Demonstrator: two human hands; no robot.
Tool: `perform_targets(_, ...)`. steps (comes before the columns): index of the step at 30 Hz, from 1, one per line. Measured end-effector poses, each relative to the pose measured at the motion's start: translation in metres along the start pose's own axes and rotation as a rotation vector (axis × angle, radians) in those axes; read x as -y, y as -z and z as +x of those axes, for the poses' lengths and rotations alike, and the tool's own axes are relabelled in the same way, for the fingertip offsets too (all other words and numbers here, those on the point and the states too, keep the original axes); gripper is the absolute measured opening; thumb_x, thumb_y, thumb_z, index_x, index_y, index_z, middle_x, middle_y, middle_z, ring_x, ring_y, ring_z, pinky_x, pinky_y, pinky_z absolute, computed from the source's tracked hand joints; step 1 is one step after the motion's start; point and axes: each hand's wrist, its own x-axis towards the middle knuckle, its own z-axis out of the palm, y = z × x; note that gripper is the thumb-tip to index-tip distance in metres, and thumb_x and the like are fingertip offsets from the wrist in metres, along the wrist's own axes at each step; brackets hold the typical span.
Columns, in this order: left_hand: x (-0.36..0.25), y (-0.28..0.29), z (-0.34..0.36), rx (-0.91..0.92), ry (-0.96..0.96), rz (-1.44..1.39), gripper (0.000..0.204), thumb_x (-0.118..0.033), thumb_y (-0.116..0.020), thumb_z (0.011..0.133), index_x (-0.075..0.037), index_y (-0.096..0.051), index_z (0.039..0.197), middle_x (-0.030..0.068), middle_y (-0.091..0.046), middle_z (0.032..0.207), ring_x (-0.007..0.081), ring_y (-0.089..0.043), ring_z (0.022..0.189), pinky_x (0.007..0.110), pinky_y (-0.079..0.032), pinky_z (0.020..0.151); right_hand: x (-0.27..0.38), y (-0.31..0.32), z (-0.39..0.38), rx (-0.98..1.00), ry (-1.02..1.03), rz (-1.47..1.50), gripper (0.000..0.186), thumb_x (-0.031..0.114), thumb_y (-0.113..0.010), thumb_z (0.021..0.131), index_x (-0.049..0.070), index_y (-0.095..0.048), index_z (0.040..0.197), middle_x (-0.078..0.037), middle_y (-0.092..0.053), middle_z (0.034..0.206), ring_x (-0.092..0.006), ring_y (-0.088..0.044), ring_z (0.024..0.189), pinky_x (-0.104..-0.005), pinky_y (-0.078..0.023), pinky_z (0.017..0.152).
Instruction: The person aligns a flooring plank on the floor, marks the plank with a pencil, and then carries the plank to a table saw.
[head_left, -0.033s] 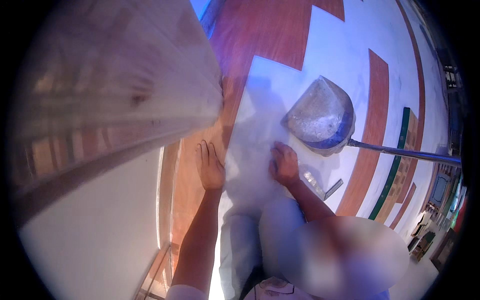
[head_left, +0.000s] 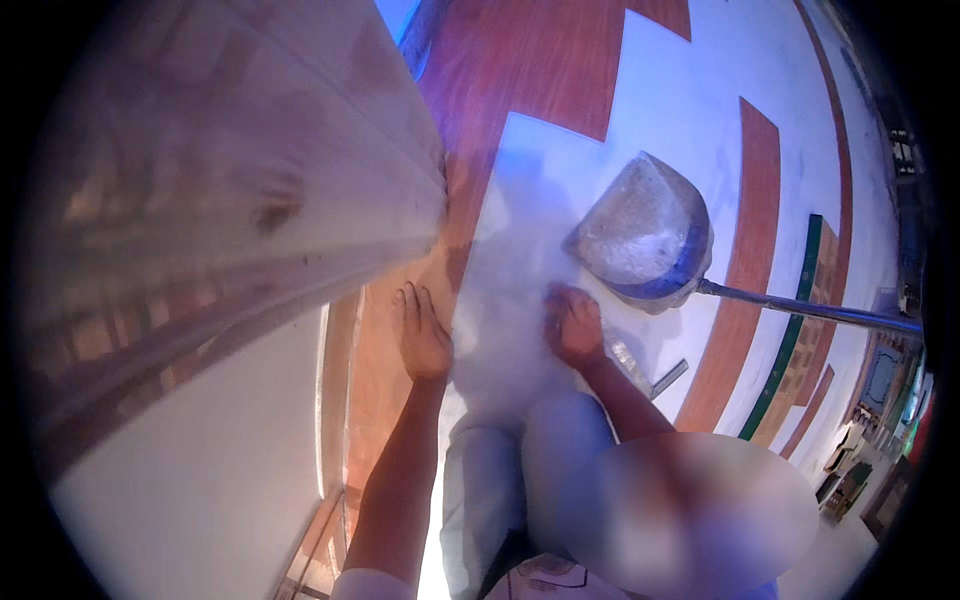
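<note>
My left hand (head_left: 424, 335) lies flat with fingers stretched out, palm down on a reddish-brown floor plank (head_left: 378, 385) along the wall. Across a strip of white underlay (head_left: 510, 300), my right hand (head_left: 574, 328) is low over the sheet, its fingers curled in. The fingertips are blurred and hidden, so whatever they may hold cannot be made out. Beside the right wrist lie a pale, glossy strip (head_left: 625, 358) and a short grey bar (head_left: 669, 377). Just beyond the right hand rests a grey metal shovel (head_left: 645, 230), its long handle (head_left: 800, 302) running off to the right.
A large glossy brown surface (head_left: 240, 200) rises close on the left, above a white wall (head_left: 200, 450). Joined planks (head_left: 530, 60) cover the floor ahead. To the right lie a loose plank (head_left: 745, 260) and a green-edged strip (head_left: 790, 350). Clutter lines the far right.
My right hand has shifted very slightly right and its fingers look more blurred. My left hand stays flat on the plank.
</note>
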Motion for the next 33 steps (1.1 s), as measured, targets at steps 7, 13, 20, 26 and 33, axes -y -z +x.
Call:
perform_targets(7,0.008,-0.006,-0.009,0.075,0.102,-0.017,0.056,-0.011,-0.054,0.091,0.004,-0.045,0.144,0.0253,-0.034,0.157,0.0461,-0.035,0.143,0.049,-0.035,0.117,-0.040,0.017,0.029,-0.106,-0.092,-0.107,0.036,0.012,-0.061,0.088,0.006,-0.063,0.123,-0.012,-0.056,0.141,-0.0350,-0.056,0.120,-0.0478,-0.042,0.104)
perform_targets(13,0.017,-0.009,-0.021,0.200,0.173,-0.009,0.058,-0.028,-0.044,0.101,0.004,-0.039,0.149,0.0300,-0.035,0.155,0.0476,-0.033,0.144,0.054,-0.029,0.117,-0.068,0.030,0.032,-0.065,-0.317,-0.225,0.041,0.012,-0.060,0.089,0.005,-0.058,0.129,-0.015,-0.057,0.137,-0.0362,-0.053,0.123,-0.0526,-0.039,0.105)
perform_targets(20,-0.100,-0.024,0.128,0.024,-0.178,-0.143,0.058,-0.030,-0.047,0.102,0.003,-0.039,0.149,0.0274,-0.034,0.157,0.0476,-0.033,0.143,0.058,-0.026,0.117,-0.015,0.046,0.110,-0.219,-0.290,0.157,0.041,0.006,-0.062,0.087,0.000,-0.057,0.127,-0.020,-0.058,0.126,-0.0377,-0.054,0.120,-0.0517,-0.042,0.103)
perform_targets(26,-0.155,-0.097,0.359,-0.121,-0.070,-0.144,0.059,-0.023,-0.050,0.100,0.002,-0.036,0.152,0.0237,-0.031,0.160,0.0438,-0.027,0.148,0.052,-0.022,0.121,-0.081,0.079,0.330,-0.616,-0.375,0.230,0.027,0.008,-0.060,0.095,-0.002,-0.061,0.121,-0.021,-0.066,0.110,-0.0380,-0.063,0.104,-0.0447,-0.049,0.094)
perform_targets(33,-0.169,-0.085,0.395,0.072,-0.031,0.135,0.065,-0.029,-0.049,0.096,0.007,-0.038,0.148,0.0254,-0.030,0.160,0.0439,-0.025,0.148,0.053,-0.019,0.123,-0.240,0.112,0.583,-0.440,-0.282,-0.173,0.034,0.014,-0.058,0.093,0.001,-0.059,0.124,-0.026,-0.060,0.119,-0.0424,-0.061,0.105,-0.0498,-0.049,0.093)
